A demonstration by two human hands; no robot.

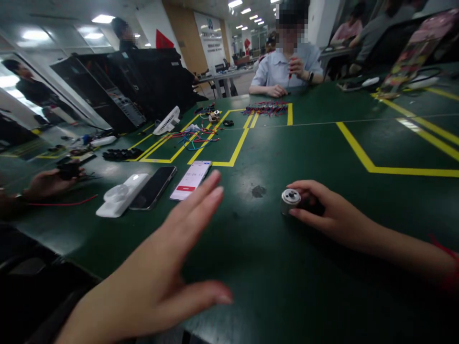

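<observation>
In the head view my left hand (pixel 163 265) is raised over the near part of the green table (pixel 251 239), fingers stretched and thumb apart, holding nothing. Beyond its fingertips lies a lit phone (pixel 191 179) showing large digits and a red button. My right hand (pixel 324 210) grips a small silver cylindrical motor (pixel 289 203) between thumb and fingers. The motor stands upright at the table surface, its round top face with dark holes turned up. Part of its side is covered by my fingers.
A dark phone (pixel 154 187) and a white device (pixel 122 196) lie left of the lit phone. Loose wires (pixel 195 138) and a wire bundle (pixel 267 109) lie farther back by yellow tape (pixel 239 147). A co-worker (pixel 287 67) sits opposite; another person's hand (pixel 50 184) is at left.
</observation>
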